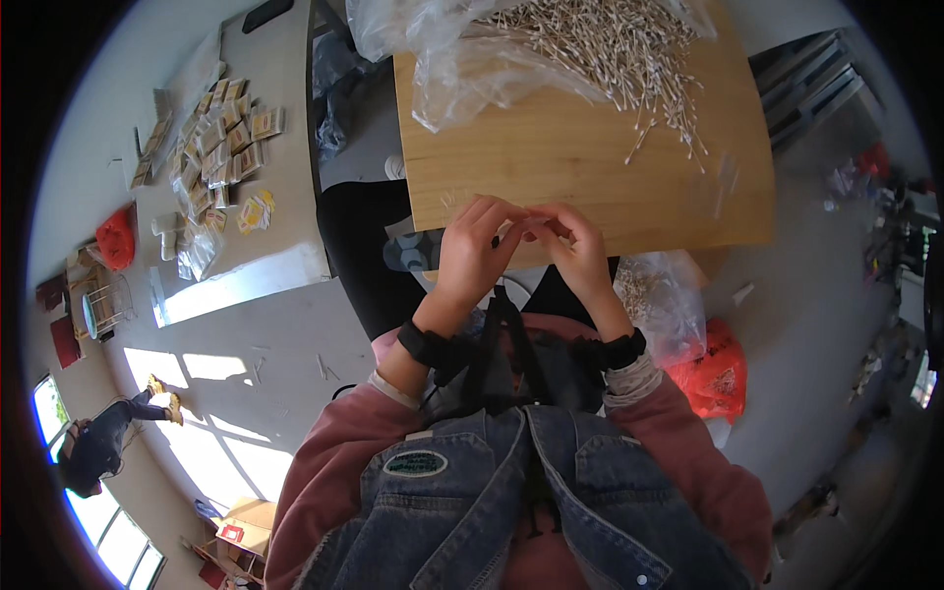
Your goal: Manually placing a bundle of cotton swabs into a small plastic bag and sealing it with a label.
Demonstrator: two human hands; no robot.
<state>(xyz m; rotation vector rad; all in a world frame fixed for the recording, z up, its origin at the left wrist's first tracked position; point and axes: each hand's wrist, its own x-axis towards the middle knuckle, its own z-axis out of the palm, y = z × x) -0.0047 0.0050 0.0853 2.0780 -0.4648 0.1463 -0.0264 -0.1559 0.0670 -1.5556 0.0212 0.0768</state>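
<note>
The left hand (474, 242) and right hand (580, 248) meet over the near edge of the wooden table (560, 162). The fingers of both hands are bent, and their tips come close together. They look like they may be pinching something tiny, but it is too small to see, so I cannot tell if they hold it. A big heap of cotton swabs (629, 44) lies on the far part of the wooden table, with a crinkly clear bag (462, 74) beside it. Some flat clear plastic (726, 179) lies on the table's right side. Left of the wooden table, lots of small packs (221, 143) sit on a grey table (290, 167). Past its near right corner are 2 bags: a clear bag of swabs (678, 305) and a red bag (723, 369).
</note>
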